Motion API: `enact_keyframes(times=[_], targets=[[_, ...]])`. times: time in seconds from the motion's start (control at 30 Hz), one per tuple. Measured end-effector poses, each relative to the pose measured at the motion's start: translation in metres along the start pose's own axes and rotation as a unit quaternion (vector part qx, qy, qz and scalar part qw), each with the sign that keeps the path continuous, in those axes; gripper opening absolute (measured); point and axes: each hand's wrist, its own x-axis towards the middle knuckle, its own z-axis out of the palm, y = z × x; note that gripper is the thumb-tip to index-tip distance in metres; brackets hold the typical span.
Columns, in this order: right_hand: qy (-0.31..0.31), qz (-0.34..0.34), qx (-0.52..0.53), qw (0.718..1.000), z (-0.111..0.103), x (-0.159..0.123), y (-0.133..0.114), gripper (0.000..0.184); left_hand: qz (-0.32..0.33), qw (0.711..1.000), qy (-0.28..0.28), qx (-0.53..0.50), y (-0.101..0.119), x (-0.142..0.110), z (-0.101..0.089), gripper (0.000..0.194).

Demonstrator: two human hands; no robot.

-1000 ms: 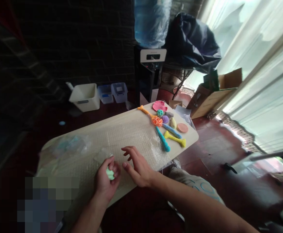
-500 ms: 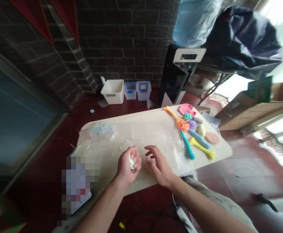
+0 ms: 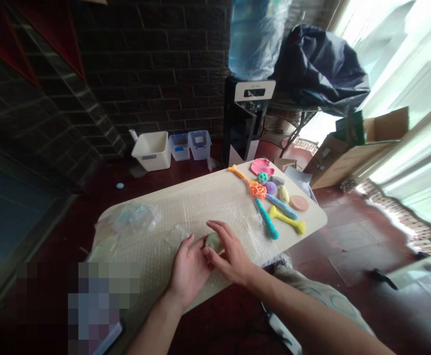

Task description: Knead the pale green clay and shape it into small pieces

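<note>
A pale green lump of modelling clay (image 3: 213,242) sits between my two hands above the table. My right hand (image 3: 233,254) reaches over it from the right, with fingers curved past its far side and thumb at its near side. My left hand (image 3: 189,271) is opened out, palm turned up, its fingertips touching the clay's left side. Part of the clay and some left fingertips are hidden behind the right hand. Below them, bubble wrap (image 3: 186,207) covers much of the pale table (image 3: 311,219).
Right on the table lie clay-like shapes: a teal stick (image 3: 267,220), a yellow bone shape (image 3: 287,220), a blue stick (image 3: 282,206), an orange piece (image 3: 257,190) and a pink piece (image 3: 262,166). Clear plastic packaging (image 3: 136,216) lies left. A water dispenser (image 3: 243,123) stands behind.
My left hand has opened from its fist around the green clay. My right hand has come in over the clay. The view has swung to the right.
</note>
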Motion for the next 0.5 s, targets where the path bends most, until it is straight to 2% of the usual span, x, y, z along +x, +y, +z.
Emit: enact_keyframes(times=[0.1, 0.2, 0.27, 0.33, 0.4, 0.43, 0.5], targets=[[-0.009, -0.021, -0.038, 0.999, -0.001, 0.001, 0.001, 0.051, -0.025, 0.999, -0.015, 0.015, -0.005, -0.003, 0.004, 0.039], [-0.013, -0.018, -0.06, 0.998, -0.002, 0.002, 0.002, 0.033, -0.029, 0.999, -0.006, 0.031, -0.007, -0.005, 0.003, 0.042], [-0.018, -0.011, -0.048, 0.999, -0.005, 0.003, 0.002, 0.025, -0.034, 0.999, -0.004, 0.042, -0.006, -0.006, 0.0, 0.043], [-0.002, 0.006, -0.026, 1.0, -0.008, 0.007, 0.004, 0.025, -0.039, 0.998, 0.016, 0.056, -0.004, -0.005, -0.004, 0.044], [0.044, 0.056, 0.002, 0.997, -0.012, 0.011, 0.007, 0.03, -0.024, 0.994, 0.066, 0.078, -0.001, -0.003, -0.007, 0.044], [0.074, 0.102, 0.037, 0.991, -0.013, 0.014, 0.009, 0.035, -0.01, 0.991, 0.095, 0.09, 0.001, -0.002, -0.009, 0.043], [0.121, 0.211, 0.146, 0.959, -0.014, 0.021, 0.014, 0.044, 0.017, 0.985, 0.135, 0.107, 0.003, -0.001, -0.01, 0.04]])
